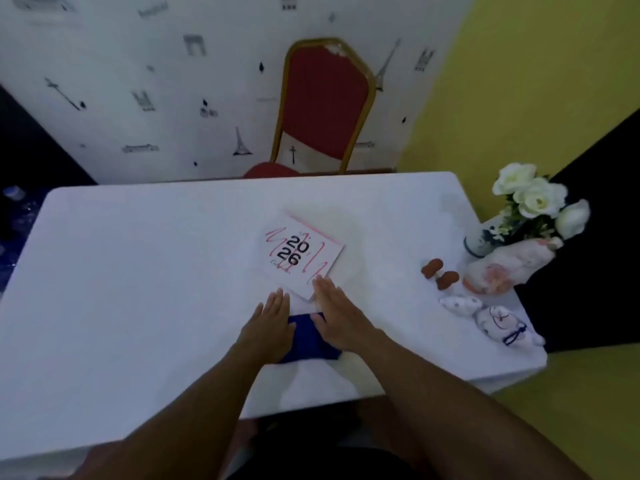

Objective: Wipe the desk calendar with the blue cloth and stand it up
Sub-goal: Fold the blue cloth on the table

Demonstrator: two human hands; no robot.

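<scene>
The desk calendar point(300, 255), white with "2026" in black and pink scribbles, lies flat and turned at an angle near the middle of the white table point(138, 271). Just in front of it lies the folded blue cloth point(308, 337). My left hand point(272, 322) rests flat on the cloth's left side, fingers straight and together. My right hand point(337, 317) lies flat on the cloth's right side, its fingertips reaching the calendar's near corner. Both hands cover much of the cloth; neither grips anything.
At the table's right edge stand a vase of white flowers point(533, 206), a pale figurine point(509, 265), two small brown pieces point(440, 273) and a white soft toy point(491, 320). A red chair point(325, 105) stands behind the table against the patterned wall.
</scene>
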